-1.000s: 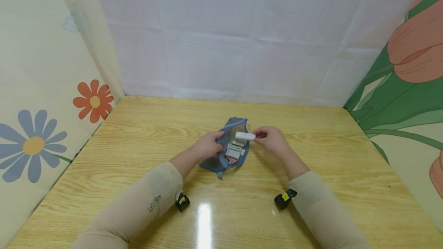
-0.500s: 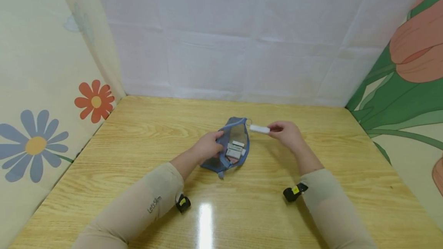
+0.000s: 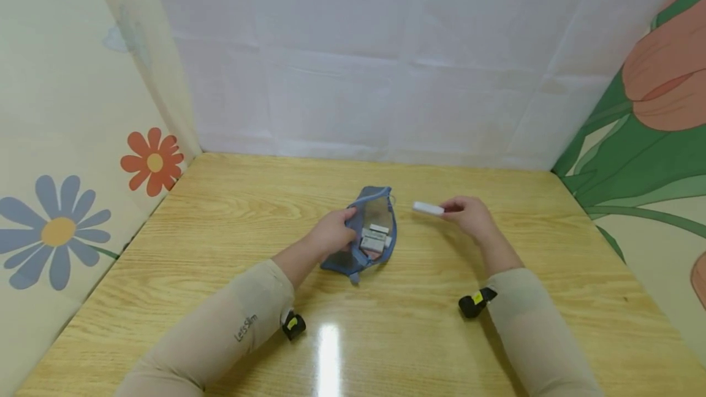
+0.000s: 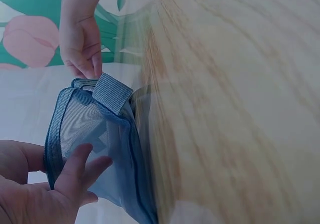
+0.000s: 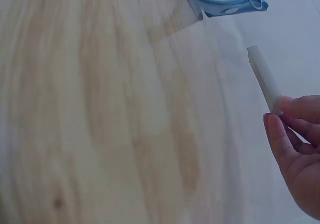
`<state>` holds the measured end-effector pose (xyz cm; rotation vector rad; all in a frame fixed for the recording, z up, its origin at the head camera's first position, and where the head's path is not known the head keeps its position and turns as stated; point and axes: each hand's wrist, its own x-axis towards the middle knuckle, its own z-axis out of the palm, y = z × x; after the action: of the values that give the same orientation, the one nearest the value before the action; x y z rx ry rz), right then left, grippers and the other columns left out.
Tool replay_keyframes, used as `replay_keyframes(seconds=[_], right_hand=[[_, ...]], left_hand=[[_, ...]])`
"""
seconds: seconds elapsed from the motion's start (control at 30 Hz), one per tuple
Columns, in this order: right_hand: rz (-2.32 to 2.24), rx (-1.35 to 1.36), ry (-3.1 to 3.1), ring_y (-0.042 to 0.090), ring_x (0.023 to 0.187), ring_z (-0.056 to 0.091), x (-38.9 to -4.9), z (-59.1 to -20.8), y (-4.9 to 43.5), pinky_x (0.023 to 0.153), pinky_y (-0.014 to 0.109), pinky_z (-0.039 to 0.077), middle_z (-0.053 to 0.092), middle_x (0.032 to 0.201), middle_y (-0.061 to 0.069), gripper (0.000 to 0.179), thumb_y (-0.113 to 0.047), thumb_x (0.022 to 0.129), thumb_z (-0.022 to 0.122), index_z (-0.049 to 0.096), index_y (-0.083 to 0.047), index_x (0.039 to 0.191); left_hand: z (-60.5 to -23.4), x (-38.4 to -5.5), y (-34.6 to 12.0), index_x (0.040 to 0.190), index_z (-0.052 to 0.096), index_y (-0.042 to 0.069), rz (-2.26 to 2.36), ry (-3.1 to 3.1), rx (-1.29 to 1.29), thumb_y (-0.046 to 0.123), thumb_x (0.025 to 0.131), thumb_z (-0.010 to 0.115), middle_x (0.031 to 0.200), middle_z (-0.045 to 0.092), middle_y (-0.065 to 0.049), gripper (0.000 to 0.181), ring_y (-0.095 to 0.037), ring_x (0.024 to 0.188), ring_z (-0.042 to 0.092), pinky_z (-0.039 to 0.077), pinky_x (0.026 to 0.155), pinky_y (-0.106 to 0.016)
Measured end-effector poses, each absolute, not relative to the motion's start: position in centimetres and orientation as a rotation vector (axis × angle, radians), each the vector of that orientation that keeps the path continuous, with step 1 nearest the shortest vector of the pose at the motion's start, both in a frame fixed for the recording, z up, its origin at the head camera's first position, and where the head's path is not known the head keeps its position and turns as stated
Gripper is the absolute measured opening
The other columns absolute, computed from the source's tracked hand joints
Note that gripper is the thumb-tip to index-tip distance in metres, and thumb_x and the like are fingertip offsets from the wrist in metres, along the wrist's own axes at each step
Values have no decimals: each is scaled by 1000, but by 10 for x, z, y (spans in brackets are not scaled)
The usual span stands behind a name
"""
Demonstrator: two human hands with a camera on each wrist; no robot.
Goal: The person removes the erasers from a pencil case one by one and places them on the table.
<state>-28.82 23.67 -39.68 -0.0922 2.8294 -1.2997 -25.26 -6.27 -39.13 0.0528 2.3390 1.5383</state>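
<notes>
A blue mesh zip pouch (image 3: 336, 262) stands unzipped near the middle of the table, its mouth facing right. My left hand (image 3: 330, 234) holds its left side, thumb and fingers on either side of the mesh wall (image 4: 82, 121) in the left wrist view. Several small white and grey boxes (image 3: 375, 241) lie inside; their kind is too small to tell. To the right of the pouch, my right hand (image 3: 469, 214) pinches one end of a slim white bar (image 3: 428, 208) between thumb and fingertips. In the right wrist view the bar (image 5: 264, 77) is held above the table, apart from the pouch.
The wood-grain table (image 3: 248, 195) reaches back to a white cloth backdrop (image 3: 353, 78). Flower-patterned sheets (image 3: 55, 231) hang along both sides. A small ring (image 5: 256, 0) hangs at the pouch's far corner.
My right hand has drawn the white bar out of the pouch's mouth and carried it to the right. The left hand keeps its hold on the pouch, almost still.
</notes>
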Motion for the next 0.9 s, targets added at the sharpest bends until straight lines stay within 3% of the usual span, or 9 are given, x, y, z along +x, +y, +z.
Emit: replay_keyframes(seconds=[0.37, 0.7, 0.9], right_hand=[[-1311, -46, 2739, 29, 97, 53, -293, -410, 252, 87, 40, 43, 62, 106, 17, 31, -13, 82, 66, 63, 0, 110], [-1311, -78, 2731, 21, 89, 55, -293, -421, 248, 78, 28, 44, 65, 98, 13, 31, -12, 80, 69, 65, 1, 107], [-1340, -33, 2724, 21, 90, 55, -294, -427, 246, 79, 28, 44, 65, 99, 14, 32, -11, 79, 69, 64, 2, 108]], left_hand=[[-389, -253, -62, 143, 30, 9, 1520, 2329, 44, -9, 78, 50, 143, 33, -20, 70, -28, 96, 59, 55, 65, -30], [-392, -253, -61, 143, 30, 8, 1509, 2344, 75, -10, 75, 51, 140, 37, -20, 73, -27, 94, 60, 55, 64, -30], [-392, -252, -59, 142, 30, 6, 1479, 2384, 112, -9, 74, 52, 135, 41, -24, 73, -29, 91, 61, 55, 62, -31]])
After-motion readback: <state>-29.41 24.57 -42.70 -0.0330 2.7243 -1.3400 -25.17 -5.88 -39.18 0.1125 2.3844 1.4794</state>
